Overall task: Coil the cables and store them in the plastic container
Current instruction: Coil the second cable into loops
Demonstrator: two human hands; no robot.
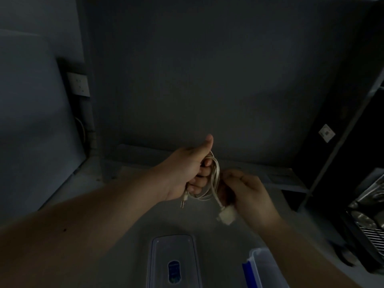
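Note:
In dim light my left hand [190, 172] is closed around a loose coil of white cable [215, 173], thumb pointing up. A two-pin plug [184, 199] hangs below that fist. My right hand [247, 190] pinches the cable beside the coil, and a white block-shaped adapter [226, 215] dangles under it. A clear plastic container [264, 267] with a blue clip stands open at the bottom right. Its clear lid [173, 262], with a blue label, lies flat at the bottom centre.
Everything sits on a pale tabletop [128, 183] against a dark wall. A wall socket [79, 84] is at the left. Dark shelving with a small white switch [326, 133] and a metal rack [372, 223] stands at the right.

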